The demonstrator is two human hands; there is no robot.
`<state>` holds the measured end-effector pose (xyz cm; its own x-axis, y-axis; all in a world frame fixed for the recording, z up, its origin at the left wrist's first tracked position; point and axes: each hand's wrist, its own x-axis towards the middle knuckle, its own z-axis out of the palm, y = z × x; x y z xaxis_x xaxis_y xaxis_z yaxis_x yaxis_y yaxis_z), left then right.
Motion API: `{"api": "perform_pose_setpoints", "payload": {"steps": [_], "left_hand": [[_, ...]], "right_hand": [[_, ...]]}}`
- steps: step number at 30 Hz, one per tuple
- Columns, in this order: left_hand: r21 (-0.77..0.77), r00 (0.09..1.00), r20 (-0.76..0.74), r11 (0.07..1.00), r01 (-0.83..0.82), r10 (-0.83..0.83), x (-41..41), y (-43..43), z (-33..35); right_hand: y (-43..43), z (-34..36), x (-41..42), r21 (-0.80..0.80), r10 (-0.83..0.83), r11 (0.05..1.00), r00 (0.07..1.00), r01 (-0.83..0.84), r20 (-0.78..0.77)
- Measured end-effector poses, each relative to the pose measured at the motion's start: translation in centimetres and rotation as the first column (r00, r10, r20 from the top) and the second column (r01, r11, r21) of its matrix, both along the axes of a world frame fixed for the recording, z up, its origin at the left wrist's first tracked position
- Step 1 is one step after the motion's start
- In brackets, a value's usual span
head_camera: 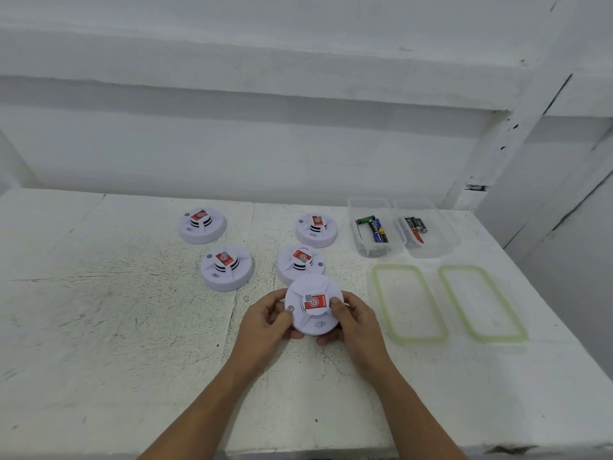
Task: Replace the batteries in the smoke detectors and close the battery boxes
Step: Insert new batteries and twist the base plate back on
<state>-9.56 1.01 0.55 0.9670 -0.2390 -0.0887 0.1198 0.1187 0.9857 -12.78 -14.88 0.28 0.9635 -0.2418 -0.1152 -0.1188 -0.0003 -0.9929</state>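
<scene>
Head view: smoke detector [311, 307] sits between both grips, seemingly lifted just off the surface [132, 327], label side up toward me. Left grip [268, 323] is curled round its left rim, thumb on top. Right grip [355, 322] is curled round the right rim, thumb beside the red label. Body is round, no long axis to speak of; the facing is what matters. Battery side not visible, probably underneath, so it likely needs flipping. Open battery tubs [368, 200] lie far right, nearer my right grip; left could steady the detector
</scene>
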Motion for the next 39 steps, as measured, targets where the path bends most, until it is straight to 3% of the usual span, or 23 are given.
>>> {"api": "perform_pose_setpoints", "payload": {"steps": [25,39], "left_hand": [[-0.021,1.0,0.008,1.0,-0.001,0.001,0.08,0.08,-0.38],[0.05,0.999,0.051,0.999,0.0,-0.003,0.17,0.34,-0.96]], "right_hand": [[0.09,-0.04,-0.07,0.003,-0.002,1.0,1.0,0.002,0.01],[0.16,0.17,-0.29,-0.006,-0.005,1.0,1.0,0.006,0.018]]}}
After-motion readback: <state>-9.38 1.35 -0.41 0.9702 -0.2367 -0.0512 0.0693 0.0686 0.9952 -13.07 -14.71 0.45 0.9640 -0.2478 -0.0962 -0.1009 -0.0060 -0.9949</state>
